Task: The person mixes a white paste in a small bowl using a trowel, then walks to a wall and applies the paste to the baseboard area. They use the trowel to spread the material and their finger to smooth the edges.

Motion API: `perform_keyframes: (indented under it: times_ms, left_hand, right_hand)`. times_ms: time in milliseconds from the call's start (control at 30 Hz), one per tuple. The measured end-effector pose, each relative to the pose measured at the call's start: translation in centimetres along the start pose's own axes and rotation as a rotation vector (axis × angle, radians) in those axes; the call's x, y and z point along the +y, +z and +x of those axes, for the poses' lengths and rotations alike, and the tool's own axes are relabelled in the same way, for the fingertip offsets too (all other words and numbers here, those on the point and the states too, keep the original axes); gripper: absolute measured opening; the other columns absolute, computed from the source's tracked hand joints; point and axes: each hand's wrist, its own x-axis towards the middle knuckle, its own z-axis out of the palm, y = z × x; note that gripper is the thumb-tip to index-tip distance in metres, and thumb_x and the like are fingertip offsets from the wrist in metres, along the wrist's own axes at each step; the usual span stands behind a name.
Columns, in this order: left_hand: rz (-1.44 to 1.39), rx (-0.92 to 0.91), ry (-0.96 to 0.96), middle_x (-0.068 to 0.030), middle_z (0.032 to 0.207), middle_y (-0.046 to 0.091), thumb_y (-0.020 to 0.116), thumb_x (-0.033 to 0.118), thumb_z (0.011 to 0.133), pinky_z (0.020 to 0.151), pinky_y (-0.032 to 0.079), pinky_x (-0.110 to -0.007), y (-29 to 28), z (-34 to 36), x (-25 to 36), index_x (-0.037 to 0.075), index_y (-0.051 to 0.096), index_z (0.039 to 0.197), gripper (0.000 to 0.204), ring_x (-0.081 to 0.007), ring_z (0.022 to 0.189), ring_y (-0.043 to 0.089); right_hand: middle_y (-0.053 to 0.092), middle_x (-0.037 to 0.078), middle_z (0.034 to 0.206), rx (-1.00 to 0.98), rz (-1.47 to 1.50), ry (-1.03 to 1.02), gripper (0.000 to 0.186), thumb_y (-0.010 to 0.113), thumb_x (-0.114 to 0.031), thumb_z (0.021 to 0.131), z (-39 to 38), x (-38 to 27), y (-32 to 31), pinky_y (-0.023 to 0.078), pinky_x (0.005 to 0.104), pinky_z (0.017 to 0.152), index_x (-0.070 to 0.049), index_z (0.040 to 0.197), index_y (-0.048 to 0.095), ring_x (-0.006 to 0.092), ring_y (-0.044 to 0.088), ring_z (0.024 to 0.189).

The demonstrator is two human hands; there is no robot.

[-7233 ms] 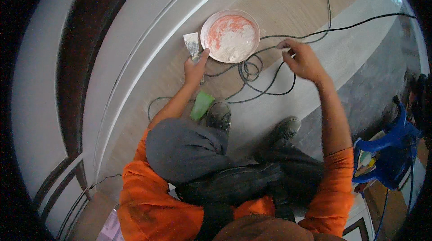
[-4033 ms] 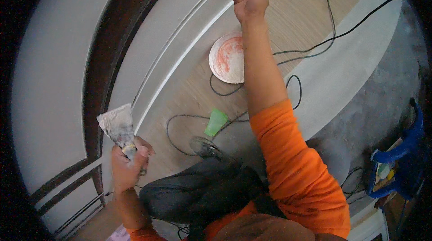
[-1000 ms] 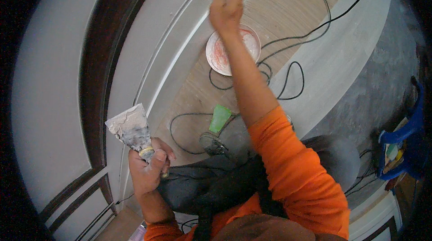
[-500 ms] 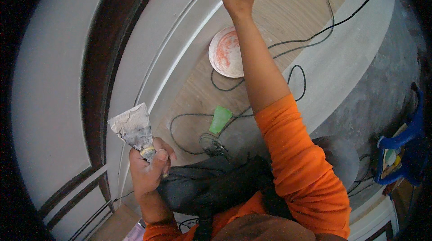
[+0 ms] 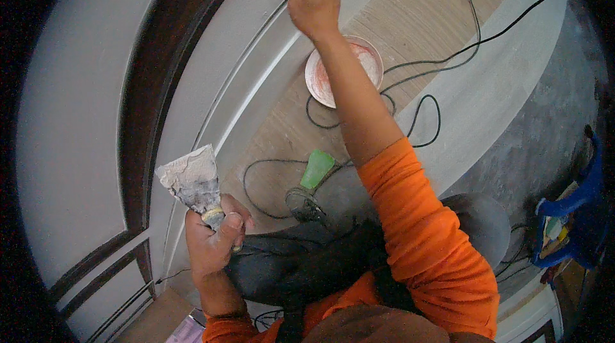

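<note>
My left hand (image 5: 214, 227), low at left, grips a putty knife (image 5: 191, 176) whose broad blade carries whitish paste. My right hand (image 5: 315, 3) is stretched up against the white moulded wall panel (image 5: 224, 80), index finger along its groove and the other fingers curled; whatever they hold, if anything, is hidden. Under my right forearm, a round pale dish (image 5: 365, 67) with white and pink residue lies on the wood floor. A green plastic piece (image 5: 318, 168) rests nearer my legs, beside a shoe (image 5: 301, 204).
Black cables (image 5: 437, 114) loop across the wood floor, a pale strip (image 5: 487, 99) and dark grey flooring (image 5: 544, 118). At the right stands a blue plastic stool or holder (image 5: 573, 215) with small items inside. The curved panel with dark trim (image 5: 131, 157) borders the left.
Over the last second my right hand has risen along the panel, shifting right and then back left in the last half second. My left hand keeps the putty knife in nearly the same place.
</note>
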Motion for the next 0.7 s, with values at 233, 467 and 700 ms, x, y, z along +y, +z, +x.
perform_keyframes:
  times_ms: [233,467,700]
  left_hand:
    - [-0.028,-0.01,0.017,-0.0104,0.072,0.065,0.076,0.041,0.091,0.048,0.039,-0.025,-0.7,0.0,-0.2,0.006,0.058,0.075,0.043,-0.0096,0.051,0.052]
    - [-0.051,0.011,-0.053,-0.0078,0.068,0.062,0.08,0.043,0.087,0.053,0.044,-0.028,-1.2,1.6,0.0,0.007,0.057,0.074,0.045,-0.0136,0.055,0.057]
    - [-0.083,0.062,-0.098,-0.0075,0.069,0.062,0.085,0.039,0.083,0.059,0.049,-0.029,-2.7,1.3,-1.3,0.006,0.057,0.078,0.044,-0.0153,0.062,0.06]
  right_hand:
    - [0.045,0.037,0.142,-0.12,-0.167,-0.033,0.101,0.058,-0.002,0.082,-4.7,-0.4,1.9,0.053,0.0557,0.086,0.004,0.159,-0.005,0.0524,0.066,0.095]
    - [0.068,0.035,0.11,-0.263,-0.211,-0.011,0.104,0.057,-0.002,0.08,-8.2,1.0,2.8,0.055,0.0539,0.08,0.001,0.16,-0.009,0.0507,0.068,0.086]
    - [0.075,0.018,0.1,-0.341,-0.092,-0.164,0.068,0.056,-0.004,0.086,-9.4,6.3,-2.6,0.055,0.0454,0.082,-0.004,0.149,0.03,0.0442,0.07,0.092]
